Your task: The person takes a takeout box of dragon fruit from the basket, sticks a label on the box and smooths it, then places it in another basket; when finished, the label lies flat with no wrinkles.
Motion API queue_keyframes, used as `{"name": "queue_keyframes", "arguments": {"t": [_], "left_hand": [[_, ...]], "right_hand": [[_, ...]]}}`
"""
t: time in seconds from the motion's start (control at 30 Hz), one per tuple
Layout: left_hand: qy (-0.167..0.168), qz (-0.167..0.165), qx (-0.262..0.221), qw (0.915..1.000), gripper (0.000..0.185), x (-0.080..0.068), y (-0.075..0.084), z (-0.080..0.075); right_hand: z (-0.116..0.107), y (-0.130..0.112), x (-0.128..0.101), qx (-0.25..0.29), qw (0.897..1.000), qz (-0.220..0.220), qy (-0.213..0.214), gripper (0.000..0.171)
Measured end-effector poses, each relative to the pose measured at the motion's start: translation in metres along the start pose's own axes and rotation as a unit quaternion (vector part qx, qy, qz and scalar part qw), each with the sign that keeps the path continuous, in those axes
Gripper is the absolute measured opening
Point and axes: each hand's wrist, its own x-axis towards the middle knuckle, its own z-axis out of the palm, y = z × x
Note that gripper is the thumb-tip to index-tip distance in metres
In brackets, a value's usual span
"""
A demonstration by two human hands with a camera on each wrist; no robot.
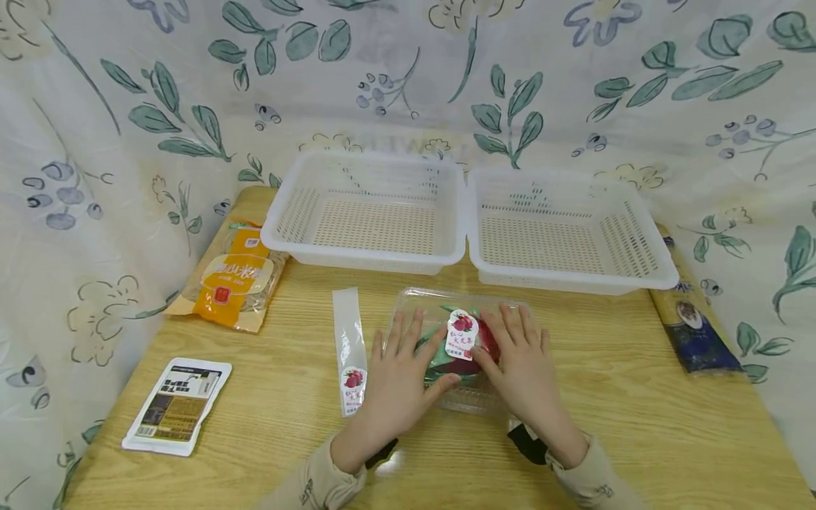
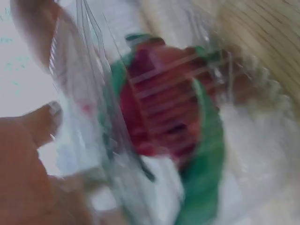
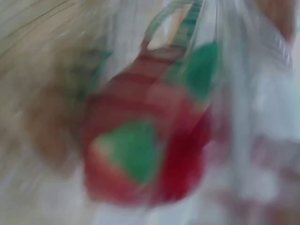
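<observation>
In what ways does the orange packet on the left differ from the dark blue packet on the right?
The orange packet is orange and yellow with a clear window; the dark blue packet is dark with a small round picture. The orange packet lies beside the left white basket, wholly on the wooden table; the dark blue packet lies at the table's right edge, beside the right white basket. The orange one looks broader, the blue one narrower. Both lie flat, untouched by either hand.
</observation>
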Motion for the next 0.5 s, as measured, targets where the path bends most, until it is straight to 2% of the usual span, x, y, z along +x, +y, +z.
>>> {"name": "queue_keyframes", "arguments": {"t": [0.07, 0.17, 0.23, 0.33, 0.43, 0.5], "left_hand": [[0.014, 0.0, -0.026, 0.9996, 0.069, 0.002, -0.006, 0.002], [0.023, 0.004, -0.087, 0.996, 0.07, 0.004, -0.017, 0.004], [0.017, -0.001, -0.147, 0.989, 0.071, 0.005, -0.025, 0.006], [0.01, -0.011, -0.213, 0.9769, 0.072, 0.005, -0.034, 0.007], [0.013, -0.014, -0.253, 0.9673, 0.071, 0.002, -0.038, 0.012], [0.021, -0.012, -0.271, 0.9623, 0.071, 0.0, -0.039, 0.015]], "right_hand": [[-0.001, 0.01, -0.003, 0.048, 0.999, 0.019, -0.001, 0.061], [0.0, 0.025, -0.009, 0.144, 0.989, 0.028, 0.004, 0.062], [0.001, 0.03, -0.014, 0.2, 0.979, 0.032, 0.007, 0.062], [0.005, 0.036, -0.019, 0.252, 0.967, 0.032, 0.015, 0.064], [0.009, 0.04, -0.023, 0.302, 0.952, 0.041, 0.018, 0.067], [0.012, 0.042, -0.026, 0.344, 0.938, 0.044, 0.015, 0.069]]}}
